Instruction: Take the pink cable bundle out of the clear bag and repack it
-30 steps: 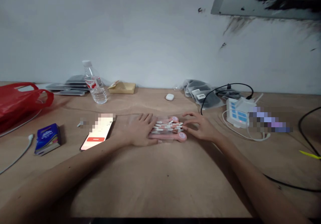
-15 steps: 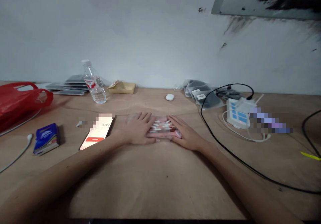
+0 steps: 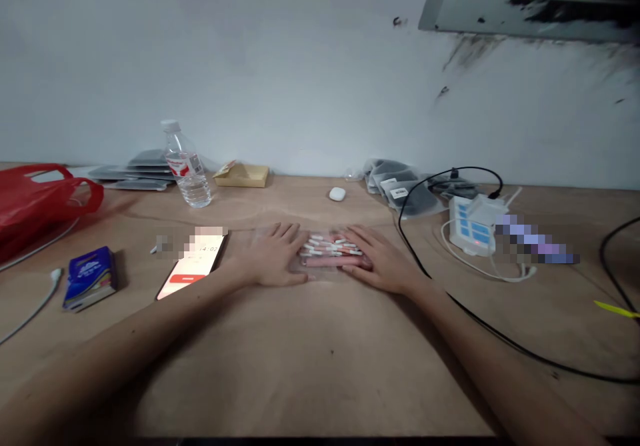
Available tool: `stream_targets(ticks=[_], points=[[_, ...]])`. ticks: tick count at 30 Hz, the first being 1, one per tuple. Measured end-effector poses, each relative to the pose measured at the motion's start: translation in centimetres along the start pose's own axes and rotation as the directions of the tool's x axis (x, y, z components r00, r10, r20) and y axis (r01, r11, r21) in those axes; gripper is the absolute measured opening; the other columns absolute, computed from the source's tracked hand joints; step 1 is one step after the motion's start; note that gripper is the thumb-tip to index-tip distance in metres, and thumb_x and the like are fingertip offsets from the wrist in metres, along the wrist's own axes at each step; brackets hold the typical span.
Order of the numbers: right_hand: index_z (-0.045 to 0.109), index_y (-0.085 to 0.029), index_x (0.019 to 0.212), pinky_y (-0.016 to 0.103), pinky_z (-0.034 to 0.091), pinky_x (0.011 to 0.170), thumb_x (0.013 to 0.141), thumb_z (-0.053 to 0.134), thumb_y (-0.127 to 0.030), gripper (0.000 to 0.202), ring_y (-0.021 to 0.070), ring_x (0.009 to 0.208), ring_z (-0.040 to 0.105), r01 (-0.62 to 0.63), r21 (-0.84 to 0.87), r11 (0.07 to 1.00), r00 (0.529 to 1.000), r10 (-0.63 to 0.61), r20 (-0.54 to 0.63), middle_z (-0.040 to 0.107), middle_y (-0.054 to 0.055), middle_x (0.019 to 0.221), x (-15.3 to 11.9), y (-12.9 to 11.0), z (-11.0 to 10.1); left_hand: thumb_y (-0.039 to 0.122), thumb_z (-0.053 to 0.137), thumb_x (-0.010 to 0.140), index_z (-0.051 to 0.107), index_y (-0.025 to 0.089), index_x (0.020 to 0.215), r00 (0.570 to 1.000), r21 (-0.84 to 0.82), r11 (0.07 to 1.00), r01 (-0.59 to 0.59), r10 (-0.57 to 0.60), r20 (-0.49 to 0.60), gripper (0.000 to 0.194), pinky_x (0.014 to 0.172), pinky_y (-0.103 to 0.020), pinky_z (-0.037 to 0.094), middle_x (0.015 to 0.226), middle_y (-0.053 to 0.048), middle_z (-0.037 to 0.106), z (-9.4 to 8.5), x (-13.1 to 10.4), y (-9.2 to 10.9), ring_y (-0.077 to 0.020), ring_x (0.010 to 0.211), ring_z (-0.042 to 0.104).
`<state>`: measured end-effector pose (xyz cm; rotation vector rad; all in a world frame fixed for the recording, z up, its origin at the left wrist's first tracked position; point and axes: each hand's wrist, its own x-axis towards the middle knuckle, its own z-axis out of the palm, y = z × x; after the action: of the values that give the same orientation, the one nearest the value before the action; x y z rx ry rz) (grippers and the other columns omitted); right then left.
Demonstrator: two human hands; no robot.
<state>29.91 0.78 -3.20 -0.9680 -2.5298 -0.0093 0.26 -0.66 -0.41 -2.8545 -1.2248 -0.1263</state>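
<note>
A clear plastic bag point(image 3: 327, 274) lies flat on the wooden table, with several small white-and-orange sticks point(image 3: 333, 246) and a pink tube-like item point(image 3: 330, 261) inside. What exactly these contents are I cannot make out. My left hand point(image 3: 280, 256) rests flat over the bag's left end, fingers spread and thumb along the near edge. On the right end lies my right hand point(image 3: 383, 259), its fingers stretched out and partly covering the contents. Both palms face down.
Left of my hands lie a lit phone point(image 3: 197, 259), a blue tissue pack point(image 3: 90, 276) and a red bag point(image 3: 40, 206). Farther back are a water bottle point(image 3: 187, 173), an open carton point(image 3: 245, 175) and a white case point(image 3: 337, 194). A power strip point(image 3: 470, 229) with cables stands right.
My right hand has shifted slightly to the right along the bag, so more of the white-and-orange sticks and pink item show. My left hand stays nearly in place.
</note>
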Motion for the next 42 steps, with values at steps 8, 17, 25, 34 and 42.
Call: stream_targets(ticks=[8, 17, 25, 34, 42], points=[[0.051, -0.023, 0.147, 0.057, 0.042, 0.111, 0.094, 0.062, -0.039, 0.056, 0.0327, 0.132, 0.055, -0.008, -0.033, 0.999, 1.000, 0.008, 0.000, 0.060, 0.012, 0.143, 0.6, -0.6, 0.9, 0.076, 0.044, 0.088, 0.029, 0.007, 0.153, 1.000, 0.004, 1.000, 0.008, -0.008, 0.028, 0.096, 0.117, -0.050, 0.022, 0.155, -0.026, 0.036, -0.2, 0.0, -0.2, -0.0401, 0.145, 0.031], [0.068, -0.026, 0.126, 0.055, 0.052, 0.100, 0.086, 0.069, -0.044, 0.044, 0.0346, 0.117, 0.066, -0.034, -0.058, 0.998, 0.999, 0.034, 0.008, 0.069, 0.010, 0.130, -0.2, 1.0, -1.3, 0.076, 0.042, 0.087, 0.030, 0.011, 0.152, 1.000, 0.009, 1.000, 0.015, -0.015, 0.020, 0.092, 0.116, -0.053, 0.023, 0.158, -0.026, 0.032, 0.0, -0.1, -0.2, -0.0414, 0.146, 0.029], [0.040, -0.025, 0.152, 0.058, 0.044, 0.106, 0.090, 0.065, -0.048, 0.071, 0.0362, 0.132, 0.053, -0.056, -0.054, 0.997, 0.996, 0.060, 0.062, 0.053, 0.014, 0.149, 0.7, -0.5, 0.9, 0.073, 0.047, 0.087, 0.033, 0.008, 0.150, 1.000, 0.005, 1.000, -0.005, 0.005, 0.019, 0.092, 0.117, -0.052, 0.022, 0.156, -0.026, 0.035, -0.3, 0.0, 0.0, -0.0417, 0.146, 0.031], [0.056, -0.023, 0.142, 0.054, 0.049, 0.098, 0.098, 0.050, -0.054, 0.054, 0.0363, 0.116, 0.063, -0.161, -0.194, 0.968, 0.983, 0.174, 0.052, 0.065, 0.015, 0.132, 0.1, 1.2, 0.3, 0.070, 0.052, 0.091, 0.046, 0.020, 0.149, 0.986, 0.088, 0.982, 0.167, -0.165, -0.024, 0.076, 0.111, -0.059, 0.030, 0.149, -0.019, 0.045, -0.5, 0.0, 0.8, -0.0465, 0.143, 0.031], [0.060, -0.022, 0.133, 0.051, 0.052, 0.096, 0.094, 0.055, -0.053, 0.050, 0.0355, 0.112, 0.065, -0.215, -0.116, 0.970, 0.974, 0.222, 0.047, 0.069, 0.014, 0.125, -0.7, 2.9, -1.0, 0.027, 0.049, 0.100, 0.070, 0.017, 0.105, 0.957, 0.171, 0.944, 0.281, -0.263, -0.119, 0.023, 0.096, -0.046, 0.044, 0.120, -0.012, 0.068, 0.1, 0.5, 0.6, -0.0311, 0.113, 0.059]])
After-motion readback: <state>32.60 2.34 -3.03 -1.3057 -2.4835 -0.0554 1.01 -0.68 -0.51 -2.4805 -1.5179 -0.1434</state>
